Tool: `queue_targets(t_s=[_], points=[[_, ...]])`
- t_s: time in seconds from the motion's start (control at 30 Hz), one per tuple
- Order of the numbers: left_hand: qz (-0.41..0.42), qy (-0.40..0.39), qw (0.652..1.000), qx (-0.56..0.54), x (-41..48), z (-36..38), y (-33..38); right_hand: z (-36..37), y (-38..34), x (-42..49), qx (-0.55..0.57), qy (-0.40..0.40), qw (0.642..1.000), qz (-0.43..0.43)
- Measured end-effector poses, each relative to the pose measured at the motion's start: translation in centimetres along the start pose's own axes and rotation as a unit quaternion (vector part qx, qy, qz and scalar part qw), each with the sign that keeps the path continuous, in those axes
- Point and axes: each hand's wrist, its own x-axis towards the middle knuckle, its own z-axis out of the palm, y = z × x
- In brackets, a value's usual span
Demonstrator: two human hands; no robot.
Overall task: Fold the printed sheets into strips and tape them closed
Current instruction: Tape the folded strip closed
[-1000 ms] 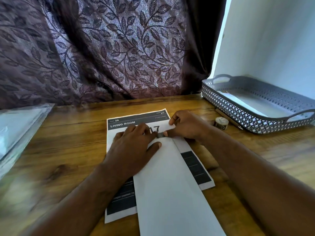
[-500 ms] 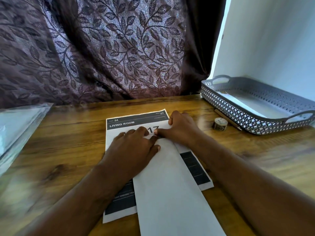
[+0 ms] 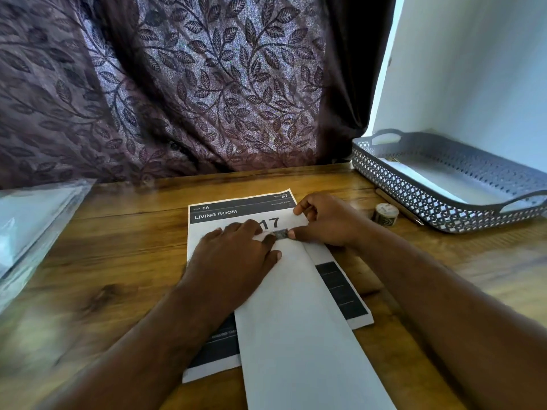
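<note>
Left hand (image 3: 233, 255) flat, right hand (image 3: 325, 221) pinching tape piece (image 3: 281, 234) onto the folded strip (image 3: 299, 321) over the printed sheet (image 3: 236, 214); pressing it flat likely follows.

A folded white strip (image 3: 299, 327) lies lengthwise on a printed sheet (image 3: 236, 213) headed "LIVING ROOM", on a wooden table (image 3: 118, 255). The left hand (image 3: 233, 258) rests flat, palm down, on the strip's left edge. The right hand (image 3: 325, 220) is at the strip's far end, thumb and a finger touching the paper. A small dark piece of tape (image 3: 280, 234) sits on the strip between the two thumbs. A tape roll (image 3: 385, 213) stands right of the right hand, near a grey perforated tray (image 3: 414, 199). A patterned curtain (image 3: 177, 84) hangs behind the table
</note>
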Motion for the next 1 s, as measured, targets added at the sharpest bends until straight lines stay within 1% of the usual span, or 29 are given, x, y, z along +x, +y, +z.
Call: queue_targets(t_s=[0.13,0.37,0.47,0.6,0.7,0.8,0.87,0.9,0.93,1.0], points=[[-0.012,0.015,0.998,-0.063,0.3,0.1,-0.2,0.0,-0.1,0.1,0.043,-0.015,0.999,0.021],[0.03,0.046,0.997,-0.058,0.2,0.1,-0.4,0.1,-0.2,0.1,0.062,-0.017,0.997,0.041],[-0.019,0.079,0.992,-0.101,-0.3,-0.3,-1.1,0.1,-0.3,-0.1,0.06,-0.013,0.997,0.041],[-0.096,0.024,0.993,-0.07,-1.1,-0.3,-2.4,0.0,-0.3,-0.3,0.057,-0.004,0.998,0.033],[-0.114,0.013,0.989,-0.096,-1.4,-0.4,-2.9,0.0,-0.4,-0.3,0.055,-0.002,0.998,0.03],[-0.119,0.024,0.98,-0.157,-1.0,-0.1,-3.2,0.0,-0.5,-0.3,0.053,-0.002,0.998,0.028],[-0.139,0.05,0.957,-0.248,-0.7,0.3,-3.3,0.2,-0.4,-0.3,0.057,0.001,0.998,0.03],[-0.152,0.065,0.938,-0.306,-0.6,0.4,-3.4,0.2,-0.3,-0.3,0.066,0.005,0.997,0.031],[-0.168,0.079,0.912,-0.367,-0.5,0.4,-3.5,0.2,-0.3,-0.3,0.084,0.012,0.996,0.029],[-0.202,0.11,0.846,-0.482,-0.2,0.3,-3.9,0.0,-0.3,-0.5,0.145,0.034,0.989,0.01]])
